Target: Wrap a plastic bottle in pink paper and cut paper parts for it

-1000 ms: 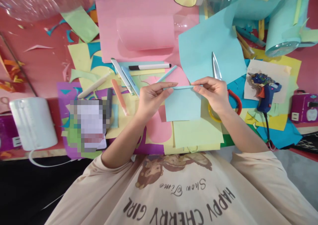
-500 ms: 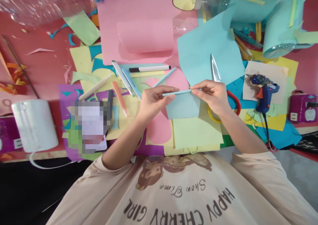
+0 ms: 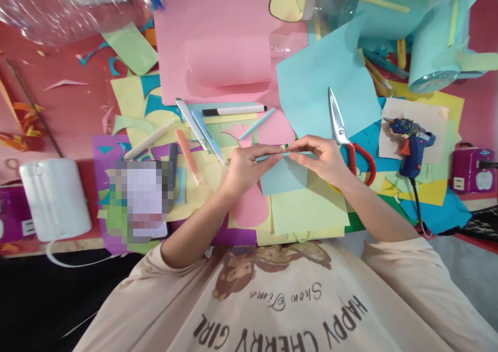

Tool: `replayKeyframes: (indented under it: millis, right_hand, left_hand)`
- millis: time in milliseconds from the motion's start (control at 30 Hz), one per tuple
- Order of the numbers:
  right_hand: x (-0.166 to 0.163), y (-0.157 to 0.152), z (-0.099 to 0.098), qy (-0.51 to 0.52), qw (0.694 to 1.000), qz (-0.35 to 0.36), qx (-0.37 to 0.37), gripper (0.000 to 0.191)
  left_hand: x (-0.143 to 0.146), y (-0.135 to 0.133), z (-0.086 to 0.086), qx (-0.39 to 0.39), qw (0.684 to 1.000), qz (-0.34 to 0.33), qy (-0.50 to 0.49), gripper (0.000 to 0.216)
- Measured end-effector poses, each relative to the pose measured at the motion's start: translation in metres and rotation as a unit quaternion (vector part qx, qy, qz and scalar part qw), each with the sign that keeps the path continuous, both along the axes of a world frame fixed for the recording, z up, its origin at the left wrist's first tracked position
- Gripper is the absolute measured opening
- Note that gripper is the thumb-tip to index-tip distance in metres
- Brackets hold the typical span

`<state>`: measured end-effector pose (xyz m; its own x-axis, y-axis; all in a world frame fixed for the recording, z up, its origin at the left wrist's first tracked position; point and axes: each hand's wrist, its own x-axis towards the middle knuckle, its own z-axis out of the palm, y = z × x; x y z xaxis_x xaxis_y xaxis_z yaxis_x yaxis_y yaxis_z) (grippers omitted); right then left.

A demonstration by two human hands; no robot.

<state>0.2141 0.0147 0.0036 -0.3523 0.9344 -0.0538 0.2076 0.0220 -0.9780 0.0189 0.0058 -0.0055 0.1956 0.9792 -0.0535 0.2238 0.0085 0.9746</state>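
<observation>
A light blue sheet of paper (image 3: 283,178) hangs between both hands, its far edge folded or rolled into a narrow strip. My left hand (image 3: 254,166) pinches that edge between thumb and fingers. Close beside it, my right hand (image 3: 319,157) pinches the same edge, the fingertips of both hands nearly meeting. Scissors (image 3: 339,126) with red and yellow handles lie just beyond my right wrist, part of the handles hidden by it. A thin light blue paper roll (image 3: 257,124) rests past my left hand. Under the held paper lies a pale green sheet (image 3: 309,212).
At right, a blue glue gun (image 3: 415,155) with a cord rests on white card. A marker (image 3: 234,110), a cutter and pens lie ahead. Pink paper (image 3: 229,15) with a pink-wrapped bottle, clear plastic bottles (image 3: 78,10) and blue-wrapped bottles (image 3: 436,64) stand farther back. A white case (image 3: 55,199) sits left.
Both hands have come closer together along the paper's folded edge, the right moving left and slightly nearer my body. More of the scissors' handles now shows.
</observation>
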Motion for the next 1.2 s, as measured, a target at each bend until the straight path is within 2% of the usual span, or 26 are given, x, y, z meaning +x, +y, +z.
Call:
replayKeyframes:
  millis: [300,667,1200]
  right_hand:
    - [0.0018,-0.0019,-0.0009,-0.014,1.000,-0.008,0.027,0.016]
    - [0.0054,0.0052,0.0026,0.015,0.997,-0.077,0.010,0.012]
    - [0.0076,0.0080,0.0038,0.026,0.994,-0.105,-0.004,0.007]
  left_hand:
    - [-0.0012,0.0013,-0.0026,0.008,1.000,-0.002,0.001,0.027]
    - [-0.0044,0.0054,0.0062,0.029,0.996,0.090,0.006,0.022]
    - [-0.0065,0.0081,0.0037,0.002,0.995,0.098,-0.009,0.030]
